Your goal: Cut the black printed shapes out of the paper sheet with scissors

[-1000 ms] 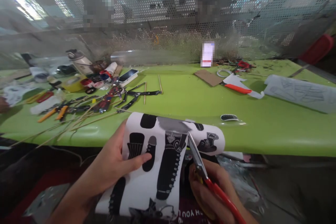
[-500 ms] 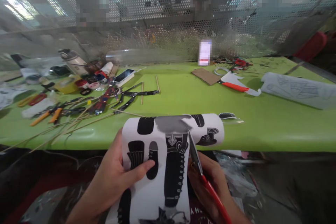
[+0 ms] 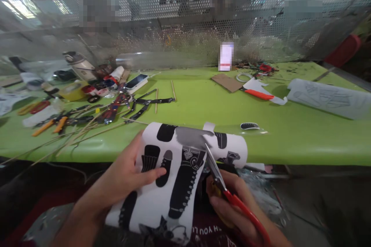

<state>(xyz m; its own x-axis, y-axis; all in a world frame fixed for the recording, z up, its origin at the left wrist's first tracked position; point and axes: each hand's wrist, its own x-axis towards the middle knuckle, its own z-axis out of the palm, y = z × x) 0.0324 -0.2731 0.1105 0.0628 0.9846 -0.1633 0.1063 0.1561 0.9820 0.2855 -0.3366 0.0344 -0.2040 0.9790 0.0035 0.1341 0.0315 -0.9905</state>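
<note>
My left hand (image 3: 139, 175) grips the left edge of a white sheet of paper (image 3: 149, 210) printed with black shoe and boot pieces. Its thumb lies over a small printed shoe, while the fingers are hidden behind the sheet. The far end of the paper curls over near the table edge. In my right hand (image 3: 228, 197) are red-handled scissors (image 3: 216, 173), their tips at the paper beside the top of a tall printed boot. A cut runs along the boot's right side. On the table beyond lies a small cut-out shoe piece (image 3: 249, 126).
Pliers with orange handles (image 3: 52, 125), thin bamboo sticks and a black jointed frame (image 3: 149, 102) lie on the green table (image 3: 197, 104) at left. Farther back are a phone (image 3: 226, 56), brown cardboard (image 3: 227, 83) and a tape roll (image 3: 244, 77). Rolled drawn paper (image 3: 327, 98) lies right.
The paper's lower part has swung left and tilted, and the gap along the boot's right side has widened. My right hand and the scissors have shifted slightly; both hands keep their holds.
</note>
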